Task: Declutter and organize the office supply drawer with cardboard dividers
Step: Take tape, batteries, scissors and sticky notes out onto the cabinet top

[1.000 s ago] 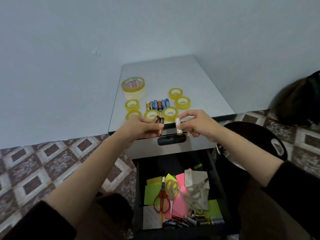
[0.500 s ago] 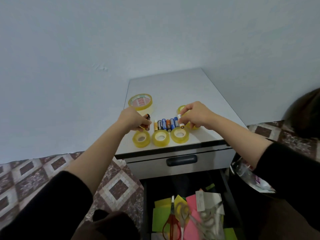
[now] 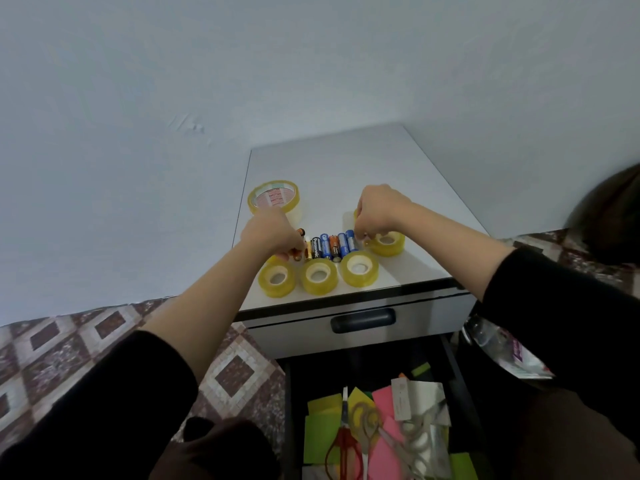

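Lying open nearest the viewer, the drawer [image 3: 287, 410] holds a jumble of coloured sticky notes [image 3: 320, 431] and scissors [image 3: 343, 441]. Beyond it, on the cabinet top [image 3: 398, 161], three small tape rolls [image 3: 318, 276] stand before a row of batteries [image 3: 330, 245]. The left hand [image 3: 272, 233] curls round an orange battery [image 3: 297, 252] at the row's left end. The right hand [image 3: 379, 207] curls at the right end; whether it grips anything cannot be told. A larger tape roll [image 3: 273, 197] sits behind.

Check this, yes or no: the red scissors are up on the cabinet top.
No, the red scissors lie in the open drawer among coloured papers, not on the cabinet top.
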Available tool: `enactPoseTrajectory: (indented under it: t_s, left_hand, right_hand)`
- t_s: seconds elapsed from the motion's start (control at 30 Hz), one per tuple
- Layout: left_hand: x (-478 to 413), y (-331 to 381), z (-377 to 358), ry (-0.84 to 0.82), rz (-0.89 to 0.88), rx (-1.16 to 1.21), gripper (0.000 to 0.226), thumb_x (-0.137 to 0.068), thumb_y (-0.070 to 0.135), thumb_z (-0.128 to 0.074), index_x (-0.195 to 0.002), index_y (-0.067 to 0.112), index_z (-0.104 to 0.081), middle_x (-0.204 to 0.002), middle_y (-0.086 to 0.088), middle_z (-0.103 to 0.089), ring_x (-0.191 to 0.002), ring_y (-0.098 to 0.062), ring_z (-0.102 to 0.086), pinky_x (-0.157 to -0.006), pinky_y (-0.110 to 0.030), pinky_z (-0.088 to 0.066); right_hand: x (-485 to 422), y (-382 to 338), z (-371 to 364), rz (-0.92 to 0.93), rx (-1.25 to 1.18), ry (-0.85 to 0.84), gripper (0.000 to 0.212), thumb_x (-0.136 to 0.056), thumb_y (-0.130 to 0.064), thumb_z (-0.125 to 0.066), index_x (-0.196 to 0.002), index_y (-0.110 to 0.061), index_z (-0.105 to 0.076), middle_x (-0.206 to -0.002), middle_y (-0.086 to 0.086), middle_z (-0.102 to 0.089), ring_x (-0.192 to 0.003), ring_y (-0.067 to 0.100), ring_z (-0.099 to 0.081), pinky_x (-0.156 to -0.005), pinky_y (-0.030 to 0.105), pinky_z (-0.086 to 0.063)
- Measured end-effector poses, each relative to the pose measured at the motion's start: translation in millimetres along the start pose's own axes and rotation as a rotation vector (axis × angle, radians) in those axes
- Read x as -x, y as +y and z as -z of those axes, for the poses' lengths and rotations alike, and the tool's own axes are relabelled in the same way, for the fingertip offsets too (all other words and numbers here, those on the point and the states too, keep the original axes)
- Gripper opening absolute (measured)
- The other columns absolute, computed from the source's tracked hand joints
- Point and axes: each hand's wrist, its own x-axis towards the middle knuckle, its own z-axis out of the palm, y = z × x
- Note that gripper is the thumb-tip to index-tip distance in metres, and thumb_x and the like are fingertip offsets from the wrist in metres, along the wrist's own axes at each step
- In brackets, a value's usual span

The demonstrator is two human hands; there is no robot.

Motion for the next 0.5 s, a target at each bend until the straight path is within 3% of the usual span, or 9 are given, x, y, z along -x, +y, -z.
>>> enactPoseTrajectory:
  t_s: [0.17, 0.3, 0.4, 0.5]
  left_hand:
    - [-1.3, -1.0, -1.1, 0.000, 0.008, -0.020, 0.024, -0.078, 0.023, -0.072, -0.067, 0.008, -0.056, -0.068, -0.005, -0.069, -0.060, -0.016, -0.066, -0.080, -0.034, -0.057]
    - [1.0, -2.6, -2.6, 0.002, 0.003, -0.045, 0.028, -0.075, 0.026, -0.075, -0.070, 0.008, -0.054, -0.083, -0.011, -0.070, -0.078, -0.023, -0.069, -0.081, -0.038, -0.056]
    - [2.4, -1.4, -2.8, -0.010, -0.008, -0.062, 0.028, -0.075, 0.028, -0.074, -0.070, 0.008, -0.054, -0.086, -0.011, -0.070, -0.081, -0.024, -0.069, -0.081, -0.038, -0.056]
    - [2.6, -0.3, -1.9, -0.021, -0.012, -0.061, 0.027, -0.076, 0.028, -0.073, -0.075, 0.006, -0.057, -0.086, -0.011, -0.071, -0.081, -0.023, -0.069, -0.081, -0.038, -0.056]
  right_hand:
    - [2.3, -4.6, -0.4, -0.013, 0.033, 0.003, 0.018, -0.073, -0.012, -0.068, -0.062, -0.012, -0.054, -0.062, 0.000, -0.056, -0.064, 0.020, -0.056, -0.055, 0.022, -0.042]
    - [2.6, -9.2, -1.5, -0.006, 0.079, 0.011, 0.019, -0.074, -0.011, -0.067, -0.064, -0.013, -0.051, -0.068, 0.001, -0.055, -0.070, 0.022, -0.056, -0.053, 0.022, -0.038]
    - [1.8, -11.6, -2.8, -0.001, 0.102, 0.005, 0.020, -0.075, -0.011, -0.067, -0.064, -0.013, -0.050, -0.068, 0.001, -0.055, -0.068, 0.022, -0.056, -0.057, 0.024, -0.040]
    - [1.2, -12.6, -4.9, 0.001, 0.108, 0.009, 0.023, -0.077, -0.011, -0.066, -0.063, -0.012, -0.048, -0.067, 0.002, -0.053, -0.066, 0.022, -0.054, -0.051, 0.022, -0.037]
